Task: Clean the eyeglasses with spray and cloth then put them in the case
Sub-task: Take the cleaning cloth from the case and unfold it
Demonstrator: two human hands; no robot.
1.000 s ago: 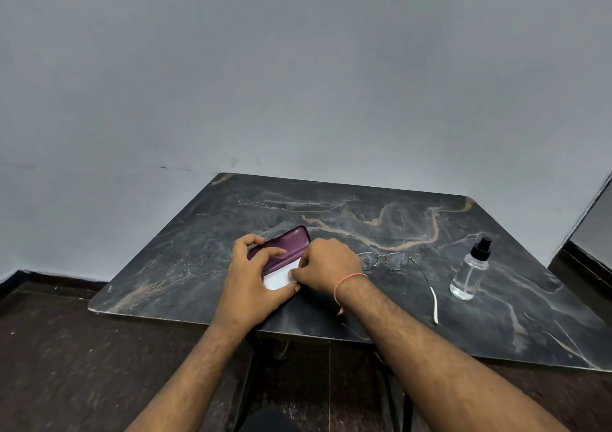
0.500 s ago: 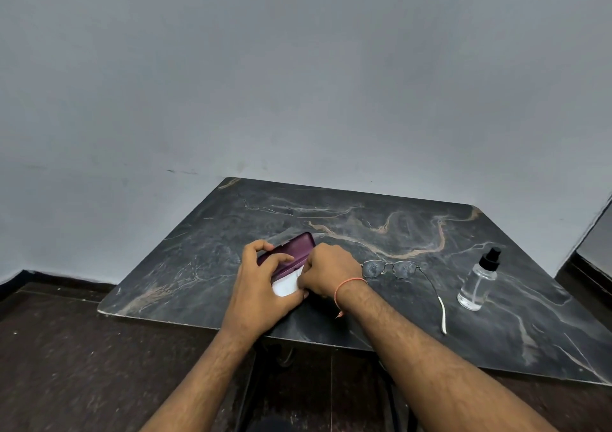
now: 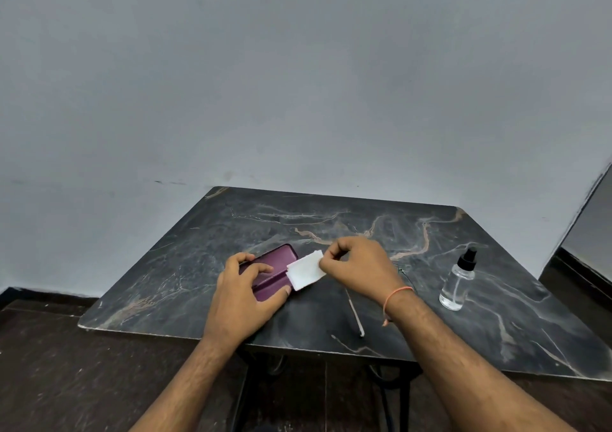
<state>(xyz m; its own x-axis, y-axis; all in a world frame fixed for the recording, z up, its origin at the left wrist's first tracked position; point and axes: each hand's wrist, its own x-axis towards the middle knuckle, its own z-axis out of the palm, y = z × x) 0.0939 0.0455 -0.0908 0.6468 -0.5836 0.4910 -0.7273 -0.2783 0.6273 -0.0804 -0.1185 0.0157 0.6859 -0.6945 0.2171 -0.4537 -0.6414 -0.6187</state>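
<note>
A purple glasses case [image 3: 275, 262] lies open on the dark marble table [image 3: 331, 219]. My left hand [image 3: 245, 292] grips the case, thumb on its near edge and fingers over its lid. My right hand [image 3: 359, 267] pinches a folded white cloth [image 3: 306, 270] by its right edge, holding it just past the case's right end. The eyeglasses [image 3: 356, 315] lie behind my right hand; only one temple arm and a bit of frame show. A clear spray bottle [image 3: 458, 282] with a black nozzle stands upright to the right.
The table's near edge runs just below my wrists, with dark floor [image 3: 66, 382] beneath. A grey wall [image 3: 298, 84] rises behind the table. A dark panel [image 3: 592, 229] stands at the far right.
My right hand has drawn the white cloth out of the case and moved right, now covering the glasses' lenses. My left hand keeps hold of the case.
</note>
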